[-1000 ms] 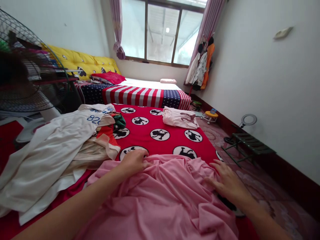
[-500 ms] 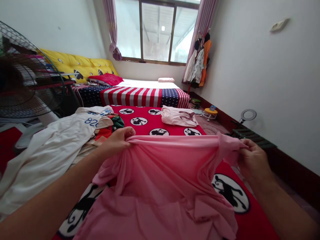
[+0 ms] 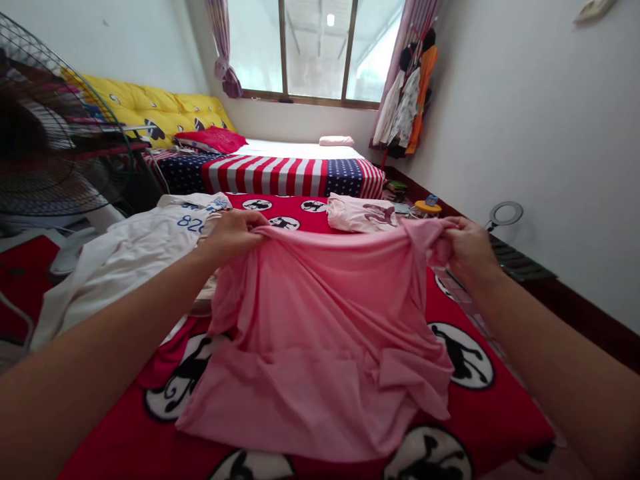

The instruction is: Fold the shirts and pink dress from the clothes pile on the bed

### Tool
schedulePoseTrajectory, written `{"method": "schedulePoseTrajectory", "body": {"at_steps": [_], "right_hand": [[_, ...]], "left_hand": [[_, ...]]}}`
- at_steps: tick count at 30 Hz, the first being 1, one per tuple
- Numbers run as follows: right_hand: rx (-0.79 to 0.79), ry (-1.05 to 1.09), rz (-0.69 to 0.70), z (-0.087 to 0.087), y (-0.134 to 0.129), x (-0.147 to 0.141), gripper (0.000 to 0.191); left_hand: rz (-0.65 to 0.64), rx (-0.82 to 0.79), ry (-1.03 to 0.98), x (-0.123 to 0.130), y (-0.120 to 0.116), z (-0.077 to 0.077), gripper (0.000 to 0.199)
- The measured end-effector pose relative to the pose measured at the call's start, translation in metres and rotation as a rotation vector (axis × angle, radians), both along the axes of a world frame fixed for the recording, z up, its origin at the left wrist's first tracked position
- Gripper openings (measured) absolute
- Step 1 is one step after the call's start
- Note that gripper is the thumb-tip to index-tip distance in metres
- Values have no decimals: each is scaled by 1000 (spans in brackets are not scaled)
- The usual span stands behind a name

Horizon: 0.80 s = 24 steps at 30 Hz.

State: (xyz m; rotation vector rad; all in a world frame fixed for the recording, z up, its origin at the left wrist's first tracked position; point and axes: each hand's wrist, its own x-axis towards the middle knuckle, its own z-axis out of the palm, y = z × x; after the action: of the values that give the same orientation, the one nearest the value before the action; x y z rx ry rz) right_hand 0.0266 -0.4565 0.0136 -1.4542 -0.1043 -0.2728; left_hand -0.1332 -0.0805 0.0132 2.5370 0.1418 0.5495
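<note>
A pink shirt point(image 3: 320, 307) hangs stretched between my two hands, its lower part resting on a red cloth point(image 3: 510, 413) with black cartoon figures in white circles. My left hand point(image 3: 240, 227) pinches the shirt's upper left corner. At the upper right corner, my right hand point(image 3: 465, 243) is closed on the fabric near what looks like a sleeve. Just beyond the shirt lies a folded pale pink shirt point(image 3: 363, 212) with a brown print. Left of my left hand is a white garment point(image 3: 135, 253) with blue numbers.
A fan point(image 3: 55, 133) stands at the left. Behind is a bed point(image 3: 280, 175) with a striped and starred cover. Clothes point(image 3: 410, 100) hang by the window. A yellow stool point(image 3: 427, 208) and a ring light point(image 3: 506, 213) are along the right wall point(image 3: 550, 133).
Both hands have moved forward, away from me, drawing the pink shirt along the red cloth. Its near edge now shows lying on the cloth. The view has tilted down slightly.
</note>
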Motion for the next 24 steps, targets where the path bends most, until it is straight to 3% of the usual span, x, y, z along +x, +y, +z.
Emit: {"method": "schedulePoseTrajectory", "body": {"at_steps": [3,6,7,9,11,13,15,16,18,19,21,24], "right_hand": [[-71,-98,8,-2,28,10,36],[-280,-222,143,-19,47,-25,36],[-445,-316,263,-28,51,-45,28],[-671,-415,600,-47,55,-89,22],[-841,-410,827,-64,56,-127,38],[-998,-395,909,-77,53,-151,63],[-1151,-369,911,-87,48,-161,81],[-1219,-345,909,-91,45,-162,82],[-1331,-296,918,-96,39,-165,62],[-1368,-283,926,-96,36,-167,47],[-1395,-285,952,-92,31,-174,23],[-1346,-239,961,-78,20,-189,11]], "left_hand": [[155,81,-105,11,6,2,38],[158,195,-131,5,6,-10,52],[133,229,-125,-1,4,-17,50],[32,235,-68,-18,-5,-32,36],[-120,160,68,-42,-17,-49,30],[-264,67,254,-71,-31,-64,42],[-346,65,388,-101,-43,-78,66],[-365,93,435,-115,-48,-84,79],[-334,154,492,-140,-57,-95,95],[-299,177,510,-150,-60,-98,93],[-250,194,545,-167,-67,-101,66],[-310,153,607,-183,-78,-96,17]]}}
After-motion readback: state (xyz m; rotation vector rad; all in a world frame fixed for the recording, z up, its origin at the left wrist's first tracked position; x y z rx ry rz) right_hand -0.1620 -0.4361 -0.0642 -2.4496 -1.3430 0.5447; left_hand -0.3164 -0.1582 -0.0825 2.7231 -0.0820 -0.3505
